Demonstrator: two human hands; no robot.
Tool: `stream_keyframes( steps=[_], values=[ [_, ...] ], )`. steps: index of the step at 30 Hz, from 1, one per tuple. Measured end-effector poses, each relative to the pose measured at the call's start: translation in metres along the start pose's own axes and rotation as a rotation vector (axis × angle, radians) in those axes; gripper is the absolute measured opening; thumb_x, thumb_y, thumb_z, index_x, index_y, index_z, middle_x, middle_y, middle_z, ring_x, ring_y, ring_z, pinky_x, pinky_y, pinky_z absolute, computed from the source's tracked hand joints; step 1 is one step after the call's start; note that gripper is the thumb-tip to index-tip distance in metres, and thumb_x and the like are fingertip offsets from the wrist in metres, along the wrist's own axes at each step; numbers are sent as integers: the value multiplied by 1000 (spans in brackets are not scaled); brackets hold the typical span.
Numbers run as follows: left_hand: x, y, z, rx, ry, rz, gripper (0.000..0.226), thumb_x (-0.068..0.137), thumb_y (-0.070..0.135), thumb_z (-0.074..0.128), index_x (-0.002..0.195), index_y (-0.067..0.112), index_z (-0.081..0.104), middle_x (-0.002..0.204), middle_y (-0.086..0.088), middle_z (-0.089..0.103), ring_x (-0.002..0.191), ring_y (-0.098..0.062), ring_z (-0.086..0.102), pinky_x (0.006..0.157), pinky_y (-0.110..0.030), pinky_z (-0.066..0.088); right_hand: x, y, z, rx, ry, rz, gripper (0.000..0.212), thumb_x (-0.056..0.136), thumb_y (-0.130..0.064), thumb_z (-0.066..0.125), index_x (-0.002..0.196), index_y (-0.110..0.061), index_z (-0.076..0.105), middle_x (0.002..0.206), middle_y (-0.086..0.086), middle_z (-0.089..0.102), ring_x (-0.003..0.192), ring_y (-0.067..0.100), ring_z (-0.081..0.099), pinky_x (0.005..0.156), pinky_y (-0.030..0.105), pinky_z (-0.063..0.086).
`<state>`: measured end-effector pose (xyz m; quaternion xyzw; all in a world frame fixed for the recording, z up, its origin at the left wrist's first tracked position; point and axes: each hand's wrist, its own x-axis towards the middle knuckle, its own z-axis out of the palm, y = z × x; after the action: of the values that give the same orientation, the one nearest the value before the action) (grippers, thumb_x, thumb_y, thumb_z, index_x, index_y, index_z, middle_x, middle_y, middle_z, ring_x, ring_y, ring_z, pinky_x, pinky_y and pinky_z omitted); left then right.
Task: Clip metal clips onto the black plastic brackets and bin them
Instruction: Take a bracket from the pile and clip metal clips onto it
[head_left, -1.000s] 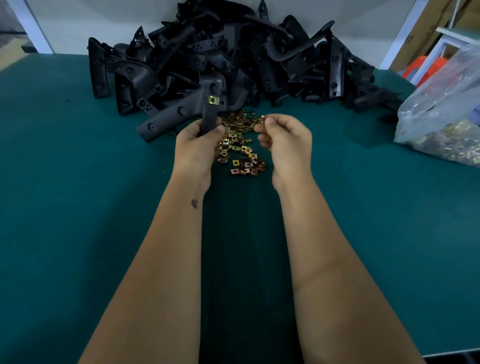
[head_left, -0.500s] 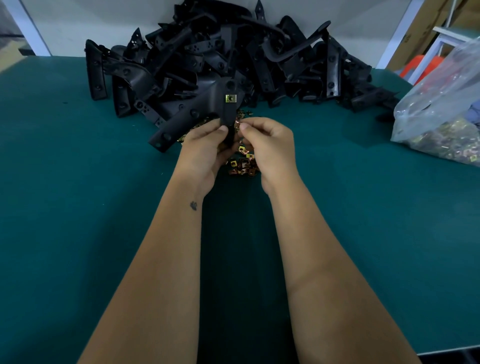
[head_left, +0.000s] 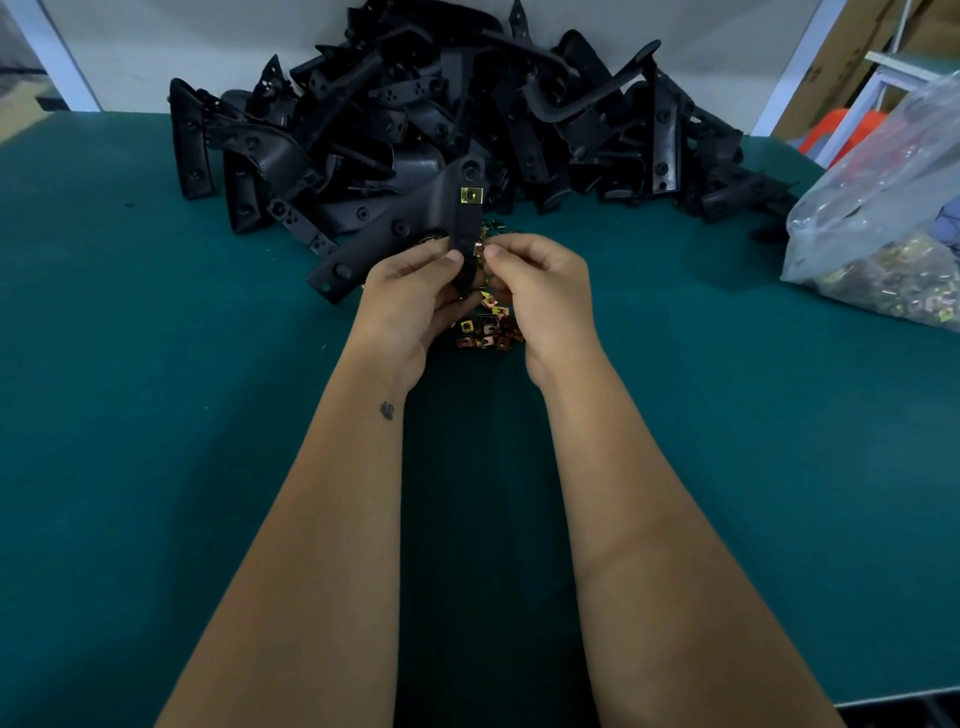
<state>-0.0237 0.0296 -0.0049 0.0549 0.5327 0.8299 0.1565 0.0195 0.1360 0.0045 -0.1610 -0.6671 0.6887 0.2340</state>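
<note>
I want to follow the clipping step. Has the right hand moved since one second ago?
Yes. The right hand has moved left across the loose clips on the table and now meets the bracket that the left hand holds.

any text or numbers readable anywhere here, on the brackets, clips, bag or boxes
No readable text anywhere.
Held bracket, its fitted clip and the bracket pile: no print shows.
Plastic bag: nothing legible.
Cardboard at the top right: faint marks, too blurred to read.
Left wrist: a small dark mark, not lettering.
</note>
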Motion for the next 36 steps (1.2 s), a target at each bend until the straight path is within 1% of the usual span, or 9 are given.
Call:
stream_keyframes(
  steps=[3, 8, 11, 13, 17, 24, 27, 31, 36],
  values=[
    [0, 0, -2, 18, -18, -6, 19, 99, 5, 54, 115, 1, 65, 86, -6, 72, 79, -14, 70, 72, -25, 57, 1, 2, 0, -1, -11, -3, 11, 91, -6, 64, 90, -14, 73, 80, -2, 69, 74, 5, 61, 72, 18, 51],
    [-2, 0, -2, 19, -37, 6, 15, 98, 4, 55, 97, 8, 70, 81, -3, 75, 76, -14, 71, 72, -26, 57, 3, 3, -1, 5, -11, -4, 10, 91, -6, 65, 90, -13, 72, 83, 3, 71, 80, 12, 65, 77, 23, 55],
    [-3, 0, -1, 0, -40, 9, 16, 97, 3, 56, 93, 10, 70, 80, -3, 75, 76, -14, 72, 72, -26, 58, 2, 3, -1, 20, -3, -29, 10, 91, -4, 64, 88, -11, 71, 81, 1, 70, 77, 10, 65, 71, 19, 53],
    [-3, 0, 0, 17, -31, 22, 16, 98, 3, 56, 92, 9, 70, 80, -4, 75, 76, -14, 71, 72, -26, 58, 2, 3, 0, 15, 0, -45, 10, 91, -4, 64, 88, -11, 71, 81, -1, 70, 76, 6, 65, 70, 16, 53],
    [-4, 0, 2, 61, -3, 54, 17, 98, 2, 55, 92, 7, 71, 86, -7, 73, 79, -16, 70, 78, -27, 59, 2, 4, 0, -48, -5, -66, 10, 91, -6, 64, 89, -14, 70, 88, -2, 70, 85, 8, 66, 79, 20, 55],
    [-8, -1, 4, 98, -33, 93, 18, 99, 2, 53, 103, 3, 70, 103, -17, 69, 95, -23, 67, 89, -31, 58, 0, 3, -1, -39, -16, -112, 10, 87, -4, 71, 84, -14, 70, 81, -3, 70, 75, 1, 65, 69, 14, 52],
    [-8, -1, 3, 80, -61, 97, 18, 99, 1, 52, 107, 2, 69, 101, -13, 70, 92, -20, 68, 84, -28, 58, 0, 1, -3, -18, -18, -106, 10, 86, -4, 71, 82, -14, 70, 79, -3, 70, 76, 4, 65, 71, 17, 54],
    [-7, 0, -2, 50, -106, 80, 19, 99, 2, 52, 110, 3, 68, 99, -10, 72, 87, -16, 71, 81, -27, 58, 1, 0, -5, -11, -25, -101, 11, 85, -4, 72, 81, -14, 71, 75, -7, 69, 69, -4, 63, 65, 12, 49],
    [-7, 0, -6, 31, -157, 56, 17, 98, 3, 54, 103, 7, 70, 91, -3, 76, 86, -14, 73, 83, -29, 59, 0, 0, -6, 31, -20, -70, 11, 85, -4, 73, 81, -15, 71, 75, -8, 69, 69, -3, 64, 66, 12, 49]
  ],
)
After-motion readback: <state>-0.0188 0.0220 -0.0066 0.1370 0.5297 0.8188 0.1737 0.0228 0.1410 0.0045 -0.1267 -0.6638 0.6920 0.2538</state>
